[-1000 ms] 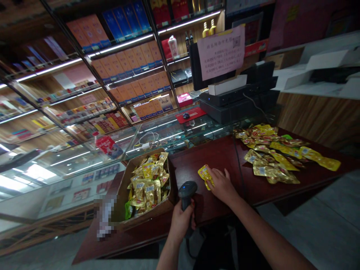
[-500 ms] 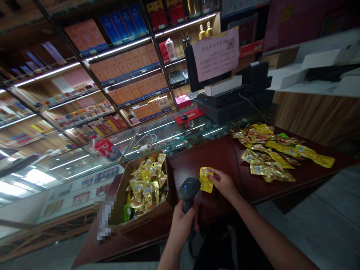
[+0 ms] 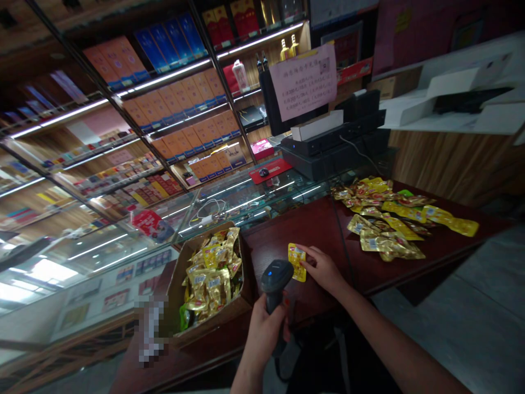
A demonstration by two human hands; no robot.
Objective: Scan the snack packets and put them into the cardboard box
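The yellow packet (image 3: 297,261) is over the dark red surface (image 3: 314,227), just beyond the scanner (image 3: 276,275), whose head hides part of its left edge. Its long axis runs from the person toward the far side, its printed face turned up; I can't tell whether it touches the wood. The right hand (image 3: 325,271) has a narrow grip on it, thumb and fingers pinching its right edge, palm down, forearm slanting in from the lower right. The left hand (image 3: 267,324) is wrapped round the scanner's handle, wrist low. The scanner stands near upright, head uppermost, blue light on top; I can't see its window.

To the left, a box (image 3: 213,324) holds gold packets (image 3: 215,282); more lie in a pile (image 3: 391,243) to the right. Their labels are too small to read. The pink sign (image 3: 304,82) carries Chinese writing, with "200" readable and a square code at upper right.
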